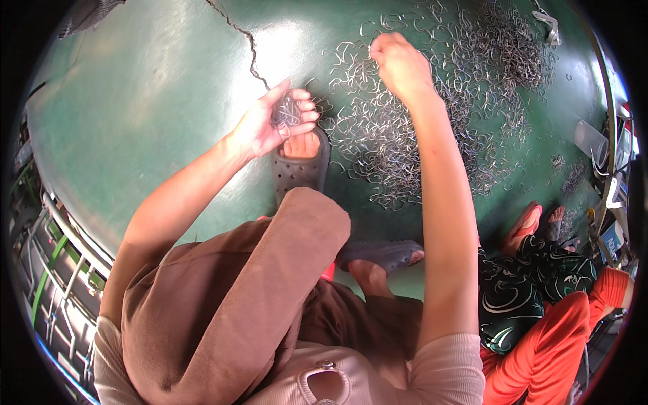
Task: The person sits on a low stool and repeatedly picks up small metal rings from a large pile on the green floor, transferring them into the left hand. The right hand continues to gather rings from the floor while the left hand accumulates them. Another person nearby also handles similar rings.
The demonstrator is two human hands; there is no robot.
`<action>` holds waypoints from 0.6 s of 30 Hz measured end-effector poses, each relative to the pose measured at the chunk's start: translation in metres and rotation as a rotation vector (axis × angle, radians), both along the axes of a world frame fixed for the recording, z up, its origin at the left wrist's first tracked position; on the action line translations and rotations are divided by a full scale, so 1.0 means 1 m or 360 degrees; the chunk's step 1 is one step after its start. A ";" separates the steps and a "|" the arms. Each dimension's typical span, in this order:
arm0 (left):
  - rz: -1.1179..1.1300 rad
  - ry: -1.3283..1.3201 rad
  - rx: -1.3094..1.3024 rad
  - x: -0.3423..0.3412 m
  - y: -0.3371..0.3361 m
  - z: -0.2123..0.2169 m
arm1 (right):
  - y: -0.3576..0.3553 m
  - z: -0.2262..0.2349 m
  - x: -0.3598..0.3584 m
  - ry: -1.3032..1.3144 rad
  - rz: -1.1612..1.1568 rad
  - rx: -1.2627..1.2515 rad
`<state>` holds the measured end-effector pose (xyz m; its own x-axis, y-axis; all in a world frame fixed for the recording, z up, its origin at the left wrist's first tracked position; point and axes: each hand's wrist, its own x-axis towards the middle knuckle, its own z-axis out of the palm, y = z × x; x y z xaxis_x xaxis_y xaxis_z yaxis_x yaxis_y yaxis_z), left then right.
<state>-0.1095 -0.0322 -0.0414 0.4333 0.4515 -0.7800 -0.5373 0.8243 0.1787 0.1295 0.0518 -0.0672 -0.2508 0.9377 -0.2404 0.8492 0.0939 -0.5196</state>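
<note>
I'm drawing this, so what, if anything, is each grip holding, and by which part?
The left grip holds a clump of bent metal pieces, cupped from below in the palm. Whether the right grip pinches anything can't be told.

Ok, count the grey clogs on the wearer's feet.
2: one clog near the left hand, the other clog left of the right forearm; the first is partly hidden.

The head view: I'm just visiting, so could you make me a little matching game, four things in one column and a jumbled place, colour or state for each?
1. Left hand
2. Right hand
3. Clog nearest the left hand
4. Floor

A. By the scattered metal pieces, its back showing
B. Green
C. Palm up, holding bent metal pieces
D. Grey, worn on a foot

Pairs: 1-C; 2-A; 3-D; 4-B
</note>
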 end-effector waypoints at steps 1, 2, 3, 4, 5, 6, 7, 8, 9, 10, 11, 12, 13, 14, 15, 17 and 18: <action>0.0002 0.0051 0.0003 0.005 0.003 0.005 | -0.002 0.007 0.003 0.0001 -0.0109 -0.0141; 0.0006 0.0103 0.0013 0.009 0.004 0.008 | -0.005 0.013 0.005 0.0021 -0.0210 -0.0116; 0.0009 0.0087 0.0025 0.010 0.004 0.009 | -0.011 0.018 0.003 0.0149 -0.0283 -0.0192; 0.0011 0.0071 0.0037 0.009 0.005 0.009 | -0.018 0.023 0.001 0.0278 -0.0355 -0.0269; 0.0009 0.0048 0.0053 0.011 0.006 0.009 | -0.024 0.029 0.000 0.0401 -0.0432 -0.0341; -0.0001 0.0006 0.0080 0.013 0.007 0.008 | -0.032 0.031 -0.006 0.0607 -0.0477 -0.0394; -0.0006 -0.0008 0.0084 0.016 0.007 0.008 | -0.041 0.035 -0.012 0.0713 -0.0414 -0.0416; -0.0013 -0.0028 0.0084 0.020 0.008 0.009 | -0.049 0.044 -0.019 0.0806 -0.0423 -0.0465; -0.0018 -0.0043 0.0087 0.022 0.009 0.009 | -0.057 0.052 -0.027 0.0904 -0.0429 -0.0513; -0.0013 -0.0216 0.0130 0.021 0.008 0.005 | -0.064 0.054 -0.034 0.1115 -0.0469 -0.0623; -0.0006 -0.0389 0.0178 0.019 0.008 0.000 | -0.069 0.056 -0.039 0.1327 -0.0504 -0.0728; 0.0000 -0.0563 0.0226 0.018 0.007 -0.005 | -0.074 0.059 -0.040 0.1176 -0.0440 -0.0605; -0.0019 -0.0584 0.0242 0.018 0.007 -0.010 | -0.080 0.062 -0.038 0.1114 -0.0477 -0.0528; -0.0034 -0.0602 0.0260 0.021 0.009 -0.009 | -0.085 0.066 -0.037 0.1054 -0.0510 -0.0454; -0.0049 -0.0619 0.0277 0.024 0.010 -0.008 | -0.089 0.067 -0.035 0.0994 -0.0541 -0.0380; -0.0073 -0.0139 0.0159 0.044 0.014 0.009 | -0.100 0.060 -0.023 0.0981 -0.0667 -0.0301; -0.0089 0.0097 0.0102 0.054 0.017 0.020 | -0.105 0.061 -0.016 0.0910 -0.0745 -0.0302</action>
<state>-0.0556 -0.0149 -0.0212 0.4121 0.4780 -0.7757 -0.4774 0.8384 0.2630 0.1135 -0.0529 -0.0058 0.0288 0.9323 -0.3605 0.3725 -0.3447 -0.8617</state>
